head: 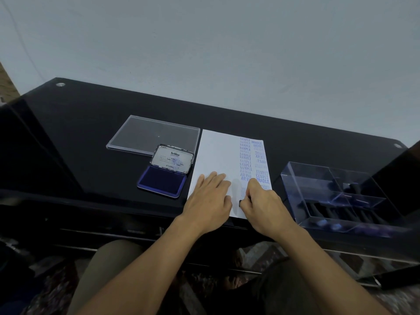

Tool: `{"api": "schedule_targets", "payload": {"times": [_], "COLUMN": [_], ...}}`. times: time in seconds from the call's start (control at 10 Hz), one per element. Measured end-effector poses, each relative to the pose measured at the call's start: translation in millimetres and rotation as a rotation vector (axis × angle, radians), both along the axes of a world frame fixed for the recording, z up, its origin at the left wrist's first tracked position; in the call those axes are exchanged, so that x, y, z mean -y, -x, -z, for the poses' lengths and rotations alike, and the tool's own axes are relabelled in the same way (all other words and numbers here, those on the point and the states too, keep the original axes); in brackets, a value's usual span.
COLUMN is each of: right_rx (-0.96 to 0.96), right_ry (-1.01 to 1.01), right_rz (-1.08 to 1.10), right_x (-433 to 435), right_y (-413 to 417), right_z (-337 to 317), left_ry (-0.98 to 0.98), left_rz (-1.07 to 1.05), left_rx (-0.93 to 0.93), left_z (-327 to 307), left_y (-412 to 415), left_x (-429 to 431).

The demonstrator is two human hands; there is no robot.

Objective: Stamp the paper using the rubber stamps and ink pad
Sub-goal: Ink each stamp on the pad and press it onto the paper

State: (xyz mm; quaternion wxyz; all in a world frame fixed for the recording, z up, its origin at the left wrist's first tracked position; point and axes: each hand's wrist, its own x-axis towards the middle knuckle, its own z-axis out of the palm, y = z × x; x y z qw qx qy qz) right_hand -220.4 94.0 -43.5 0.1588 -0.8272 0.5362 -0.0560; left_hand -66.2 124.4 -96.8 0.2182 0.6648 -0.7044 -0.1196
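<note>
- A small dark rubber stamp [241, 202] is pinched in the closed grip of the right hand [263, 201] and pressed onto the paper [216, 153], near its front edge.
- The left hand [208, 198] is laid flat, fingers spread, on the paper, apparently to stop it sliding on the desk [91, 133].
- The open ink pad [161, 181] is kept just left of the paper, within easy reach.
- A clear tray [336, 198] of spare stamps is set to the right; nothing blocks the way.
</note>
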Motion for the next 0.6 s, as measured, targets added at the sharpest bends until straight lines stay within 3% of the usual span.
{"api": "schedule_targets", "payload": {"times": [0.6], "right_rx": [0.009], "right_ry": [0.011], "right_rz": [0.010], "right_x": [0.3], "right_y": [-0.5], "right_z": [1.3], "left_ry": [-0.001], "left_rz": [-0.001], "left_rx": [0.009], "left_z": [0.0], "left_y": [0.3], "left_x": [-0.3]}}
